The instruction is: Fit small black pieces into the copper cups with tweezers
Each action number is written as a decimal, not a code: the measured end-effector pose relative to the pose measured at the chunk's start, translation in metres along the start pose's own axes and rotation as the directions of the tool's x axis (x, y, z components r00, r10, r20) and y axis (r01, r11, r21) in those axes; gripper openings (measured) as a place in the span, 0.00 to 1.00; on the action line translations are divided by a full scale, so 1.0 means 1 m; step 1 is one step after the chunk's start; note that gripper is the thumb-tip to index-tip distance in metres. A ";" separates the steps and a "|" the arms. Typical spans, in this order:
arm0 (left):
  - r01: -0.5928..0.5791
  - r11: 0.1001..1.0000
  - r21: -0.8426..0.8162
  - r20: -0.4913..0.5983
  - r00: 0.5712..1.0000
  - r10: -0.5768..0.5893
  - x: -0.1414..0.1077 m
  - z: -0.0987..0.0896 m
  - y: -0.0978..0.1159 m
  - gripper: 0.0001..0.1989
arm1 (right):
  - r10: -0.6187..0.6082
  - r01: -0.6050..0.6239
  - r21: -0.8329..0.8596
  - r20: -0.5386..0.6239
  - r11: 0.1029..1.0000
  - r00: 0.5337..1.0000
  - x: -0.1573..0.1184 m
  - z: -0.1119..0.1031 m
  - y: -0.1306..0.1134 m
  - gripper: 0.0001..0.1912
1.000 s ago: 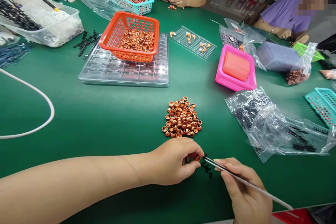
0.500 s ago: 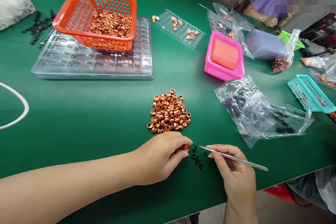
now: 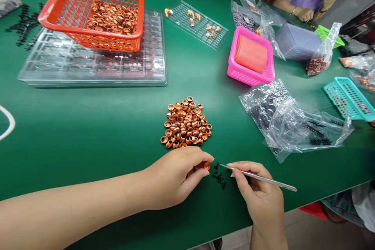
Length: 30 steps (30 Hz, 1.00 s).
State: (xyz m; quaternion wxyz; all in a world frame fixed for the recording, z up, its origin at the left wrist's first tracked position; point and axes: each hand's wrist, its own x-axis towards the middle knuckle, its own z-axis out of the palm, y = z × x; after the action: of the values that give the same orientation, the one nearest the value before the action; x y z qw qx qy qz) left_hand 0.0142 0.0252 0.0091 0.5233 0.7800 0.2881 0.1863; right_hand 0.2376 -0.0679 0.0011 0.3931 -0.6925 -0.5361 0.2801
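Observation:
Between thumb and forefinger, my left hand (image 3: 178,177) pinches a small copper-coloured cup-shaped piece (image 3: 206,165), its hollow side turned to the right. My right hand (image 3: 258,191) grips metal tweezers (image 3: 263,178), whose tip points left. That tip is beside a small scatter of tiny black parts (image 3: 218,177) on the green table; whether it touches one I cannot tell. Just beyond my left hand lies a pile of the same copper-coloured pieces (image 3: 187,123), each with a round opening.
An orange basket (image 3: 90,31) of copper-coloured pieces stands on stacked clear plastic trays (image 3: 96,70). A pink basket (image 3: 252,76) holds a folded orange sheet. Plastic bags (image 3: 281,121) with black parts lie at right. Co-workers' hands (image 3: 304,13) show across the table.
The tweezers' tip has come slightly left, closer to the black parts. My left hand keeps its pinch on the copper-coloured piece. The camera view has shifted a little.

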 end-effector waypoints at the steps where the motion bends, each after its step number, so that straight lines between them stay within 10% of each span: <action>1: -0.001 1.000 0.001 -0.001 1.000 0.001 0.000 0.000 0.000 0.10 | -0.008 0.008 -0.002 0.001 1.000 1.000 0.000 0.000 0.000 0.03; 30: 0.026 1.000 -0.010 -0.002 1.000 -0.026 -0.001 0.002 -0.002 0.09 | -0.124 0.120 -0.082 -0.037 0.989 0.992 0.000 0.007 -0.010 0.03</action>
State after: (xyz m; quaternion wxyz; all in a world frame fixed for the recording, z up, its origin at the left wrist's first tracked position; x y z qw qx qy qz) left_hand 0.0138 0.0241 0.0063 0.5291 0.7735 0.2978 0.1817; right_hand 0.2271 -0.0647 0.0055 0.3928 -0.6794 -0.5797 0.2193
